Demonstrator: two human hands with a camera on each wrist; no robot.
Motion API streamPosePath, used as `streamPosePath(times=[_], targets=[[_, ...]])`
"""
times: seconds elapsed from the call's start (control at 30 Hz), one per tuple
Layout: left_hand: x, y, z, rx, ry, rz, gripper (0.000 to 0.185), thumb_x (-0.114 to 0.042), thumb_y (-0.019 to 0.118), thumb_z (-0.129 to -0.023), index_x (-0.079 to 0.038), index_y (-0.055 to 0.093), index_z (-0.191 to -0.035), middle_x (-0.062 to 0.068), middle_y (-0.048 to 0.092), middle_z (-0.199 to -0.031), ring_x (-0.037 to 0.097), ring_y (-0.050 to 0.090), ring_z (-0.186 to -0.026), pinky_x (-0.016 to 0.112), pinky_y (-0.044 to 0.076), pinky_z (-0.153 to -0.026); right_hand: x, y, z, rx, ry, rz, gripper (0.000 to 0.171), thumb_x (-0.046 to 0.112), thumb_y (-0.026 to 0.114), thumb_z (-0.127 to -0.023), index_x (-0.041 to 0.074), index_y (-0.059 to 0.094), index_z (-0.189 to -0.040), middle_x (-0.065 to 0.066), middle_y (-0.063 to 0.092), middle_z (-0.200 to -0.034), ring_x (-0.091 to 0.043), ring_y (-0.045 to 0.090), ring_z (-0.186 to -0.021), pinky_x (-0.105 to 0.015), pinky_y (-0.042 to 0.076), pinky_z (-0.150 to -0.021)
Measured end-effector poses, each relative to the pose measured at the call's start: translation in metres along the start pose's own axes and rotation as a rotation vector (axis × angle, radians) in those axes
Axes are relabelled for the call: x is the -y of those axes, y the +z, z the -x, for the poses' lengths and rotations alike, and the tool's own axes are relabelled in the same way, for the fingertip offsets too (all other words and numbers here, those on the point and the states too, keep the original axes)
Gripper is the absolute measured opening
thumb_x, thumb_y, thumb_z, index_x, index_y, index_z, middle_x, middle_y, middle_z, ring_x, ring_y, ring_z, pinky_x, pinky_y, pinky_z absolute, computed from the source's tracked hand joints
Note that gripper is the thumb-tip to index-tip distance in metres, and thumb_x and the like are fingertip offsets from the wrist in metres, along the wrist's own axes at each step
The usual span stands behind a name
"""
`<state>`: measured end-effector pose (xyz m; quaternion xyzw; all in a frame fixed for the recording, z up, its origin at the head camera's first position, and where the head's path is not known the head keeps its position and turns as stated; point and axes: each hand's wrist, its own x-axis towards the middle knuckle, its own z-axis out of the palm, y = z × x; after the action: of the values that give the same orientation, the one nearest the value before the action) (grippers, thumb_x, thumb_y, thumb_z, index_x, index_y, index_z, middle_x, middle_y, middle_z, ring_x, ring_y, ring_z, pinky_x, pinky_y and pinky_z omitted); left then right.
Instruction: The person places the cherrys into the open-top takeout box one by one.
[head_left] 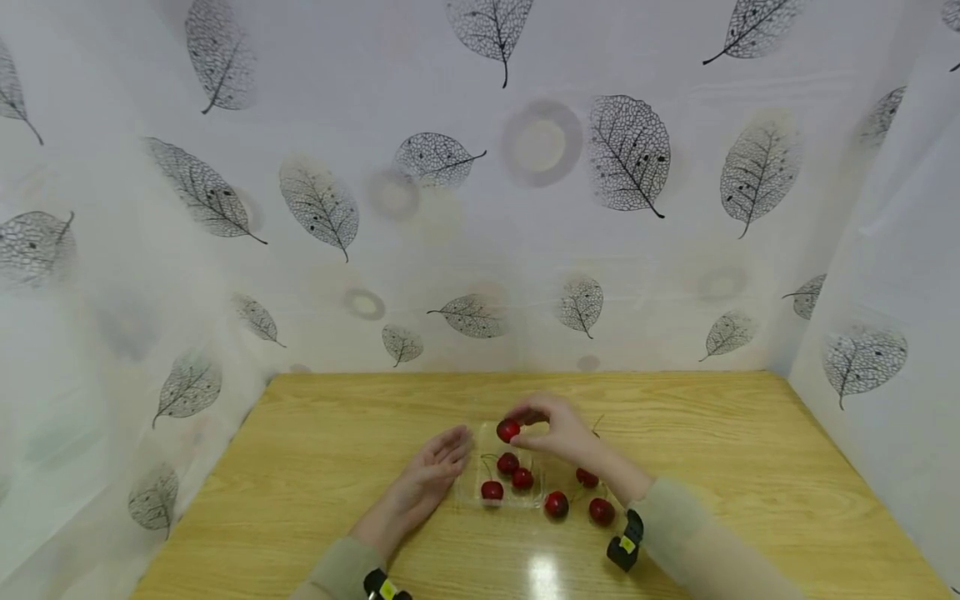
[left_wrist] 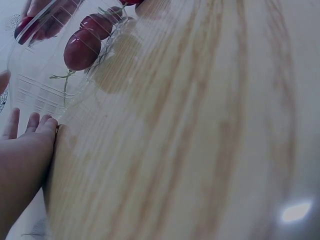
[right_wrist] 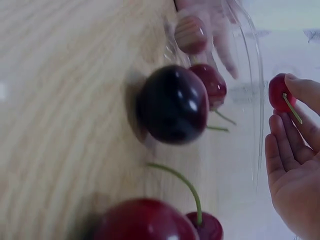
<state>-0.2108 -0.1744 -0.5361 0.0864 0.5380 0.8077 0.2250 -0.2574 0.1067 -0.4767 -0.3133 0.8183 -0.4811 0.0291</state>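
A clear plastic box (head_left: 468, 492) stands on the table with 3 cherries inside, among them a cherry (head_left: 492, 490) with its stem up near the front. Above the far part of the box, my right hand (head_left: 555, 429) pinches another cherry (right_wrist: 279, 93) between thumb and fingers; its green stem shows in the right wrist view. My left hand (head_left: 431, 475) lies along the box's left side, fingers extended and fingertips right at the wall. In the left wrist view those fingers (left_wrist: 46, 125) are straight beside the clear plastic.
Several loose cherries lie right of the box, including a dark red cherry (head_left: 557, 504) close to its corner and another cherry (head_left: 602, 511) near my right wrist. The wooden table (head_left: 322, 450) meets a leaf-printed curtain (head_left: 510, 250) at the back and sides.
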Motion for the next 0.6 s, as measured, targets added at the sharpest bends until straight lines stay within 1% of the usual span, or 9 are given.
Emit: streamPosePath(times=[0.13, 0.23, 0.33, 0.43, 0.6], targets=[[-0.001, 0.001, 0.0, 0.007, -0.002, 0.004, 0.079, 0.006, 0.05, -0.102, 0.009, 0.003, -0.166, 0.028, 0.003, -0.176, 0.035, 0.012, -0.165, 0.014, 0.04, -0.12, 0.002, 0.007, 0.001, 0.023, -0.031, -0.002, 0.034, 0.013, 0.082, -0.091, 0.003, 0.075, -0.122, -0.012, 0.077, -0.116, -0.023, 0.073, -0.107, -0.037, 0.063, -0.099], [-0.001, 0.002, -0.001, 0.007, -0.003, 0.007, 0.079, 0.007, 0.049, -0.102, 0.008, 0.003, -0.166, 0.027, 0.004, -0.177, 0.037, 0.008, -0.165, 0.014, 0.04, -0.12, 0.005, 0.012, 0.002, 0.038, -0.033, -0.008, 0.033, 0.012, 0.083, -0.09, 0.004, 0.075, -0.121, -0.01, 0.077, -0.116, -0.022, 0.073, -0.107, -0.034, 0.062, -0.1], [-0.001, 0.003, -0.001, 0.006, -0.004, 0.007, 0.079, 0.007, 0.048, -0.101, 0.009, 0.003, -0.166, 0.028, 0.003, -0.176, 0.038, 0.008, -0.165, 0.014, 0.04, -0.12, 0.006, 0.016, 0.003, 0.06, -0.026, -0.004, 0.034, 0.013, 0.084, -0.089, 0.005, 0.076, -0.121, -0.008, 0.078, -0.116, -0.021, 0.072, -0.108, -0.03, 0.06, -0.101], [-0.002, 0.003, 0.0, 0.006, -0.004, 0.003, 0.079, 0.008, 0.048, -0.101, 0.009, 0.003, -0.166, 0.028, 0.003, -0.176, 0.037, 0.009, -0.164, 0.014, 0.04, -0.119, 0.006, 0.019, 0.004, 0.088, -0.029, 0.005, 0.034, 0.013, 0.084, -0.089, 0.006, 0.076, -0.121, -0.007, 0.078, -0.116, -0.02, 0.072, -0.109, -0.031, 0.06, -0.101], [-0.003, 0.004, 0.0, 0.0, -0.006, -0.006, 0.078, 0.008, 0.047, -0.101, 0.009, 0.004, -0.166, 0.028, 0.004, -0.176, 0.032, 0.016, -0.163, 0.013, 0.041, -0.119, 0.005, 0.022, 0.004, 0.12, -0.067, 0.017, 0.032, 0.009, 0.083, -0.09, 0.005, 0.075, -0.12, -0.008, 0.078, -0.116, -0.022, 0.073, -0.108, -0.039, 0.062, -0.101]])
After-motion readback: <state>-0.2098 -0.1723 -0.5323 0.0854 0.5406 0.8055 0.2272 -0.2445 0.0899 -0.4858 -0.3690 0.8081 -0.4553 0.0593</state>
